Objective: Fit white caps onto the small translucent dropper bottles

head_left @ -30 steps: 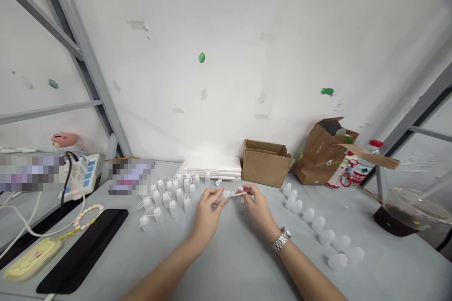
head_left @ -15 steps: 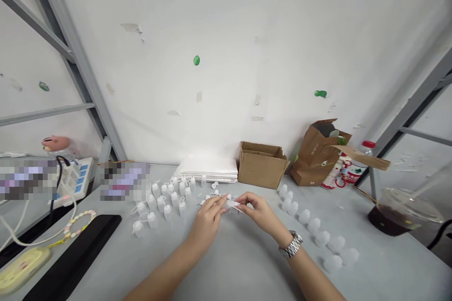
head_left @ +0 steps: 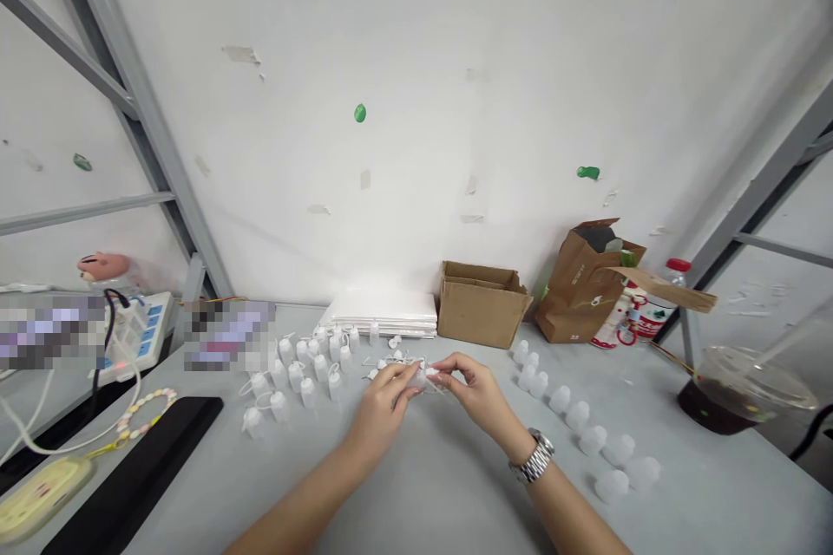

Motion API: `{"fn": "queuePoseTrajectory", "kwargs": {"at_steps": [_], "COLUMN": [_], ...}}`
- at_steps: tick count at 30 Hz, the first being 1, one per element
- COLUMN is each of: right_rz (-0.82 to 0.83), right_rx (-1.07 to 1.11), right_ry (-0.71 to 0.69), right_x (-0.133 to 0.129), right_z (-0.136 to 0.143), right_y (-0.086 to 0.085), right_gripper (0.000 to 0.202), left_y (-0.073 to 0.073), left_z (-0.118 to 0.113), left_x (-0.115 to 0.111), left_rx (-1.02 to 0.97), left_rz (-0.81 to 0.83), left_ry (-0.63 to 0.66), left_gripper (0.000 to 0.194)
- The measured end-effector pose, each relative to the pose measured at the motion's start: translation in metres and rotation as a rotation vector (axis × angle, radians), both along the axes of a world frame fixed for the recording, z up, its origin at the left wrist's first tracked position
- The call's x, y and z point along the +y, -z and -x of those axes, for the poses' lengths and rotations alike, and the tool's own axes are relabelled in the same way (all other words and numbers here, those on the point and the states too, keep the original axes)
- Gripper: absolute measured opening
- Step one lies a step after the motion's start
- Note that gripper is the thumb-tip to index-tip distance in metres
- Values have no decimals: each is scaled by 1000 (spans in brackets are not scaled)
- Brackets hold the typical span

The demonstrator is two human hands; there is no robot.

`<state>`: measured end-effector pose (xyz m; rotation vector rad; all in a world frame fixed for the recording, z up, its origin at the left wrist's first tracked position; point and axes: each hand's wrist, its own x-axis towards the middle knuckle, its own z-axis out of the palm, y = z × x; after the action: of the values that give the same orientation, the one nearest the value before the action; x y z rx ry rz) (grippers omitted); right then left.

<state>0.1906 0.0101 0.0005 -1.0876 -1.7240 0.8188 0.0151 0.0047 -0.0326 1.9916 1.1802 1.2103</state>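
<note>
Between my two hands, at the middle of the table, is a small translucent white plastic bottle (head_left: 419, 379). My left hand (head_left: 381, 406) has its fingers closed round the bottle's left side. From the right, my right hand (head_left: 474, 387) pinches at the bottle's top; the fingertips partly hide what they grip there. Behind the hands lies a small heap of white caps with thin straps (head_left: 394, 357). Several capped small bottles (head_left: 308, 392) stand upright to the left. On the right, several translucent bottles without visible caps (head_left: 578, 414) form a slanting row.
An open cardboard box (head_left: 485, 308), a stack of white sheets (head_left: 383, 315) and a brown paper bag (head_left: 576, 290) stand by the wall. A dark drink cup (head_left: 722, 403) is at right. At left lie a black wrist rest (head_left: 140, 473) and a power strip (head_left: 147, 334).
The bottle has turned a little more upright between the fingers. My left thumb has shifted slightly lower on it. Both hands stay in nearly the same place.
</note>
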Motion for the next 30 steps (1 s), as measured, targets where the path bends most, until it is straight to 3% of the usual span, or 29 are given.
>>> {"fn": "queuePoseTrajectory", "kwargs": {"at_steps": [8, 12, 16, 19, 22, 30], "right_rz": [-130, -31, 169, 246, 235, 134], "right_rx": [-132, -70, 100, 251, 332, 199], "right_ry": [-79, -124, -151, -107, -17, 33], "right_x": [-5, -1, 6, 10, 12, 2], "right_z": [-3, -7, -11, -12, -11, -1], "right_y": [-7, -8, -4, -1, 0, 6], "right_gripper": [17, 21, 22, 24, 26, 23], "left_y": [2, -1, -6, -7, -7, -9], "left_z": [0, -1, -4, -8, -10, -10], "left_x": [-1, -3, -6, -7, -6, -6], "left_rx": [3, -5, -62, -146, -248, -252], "left_rz": [29, 82, 239, 328, 361, 354], "left_ry": [42, 90, 172, 188, 125, 87], "left_gripper": [40, 44, 42, 40, 43, 42]}}
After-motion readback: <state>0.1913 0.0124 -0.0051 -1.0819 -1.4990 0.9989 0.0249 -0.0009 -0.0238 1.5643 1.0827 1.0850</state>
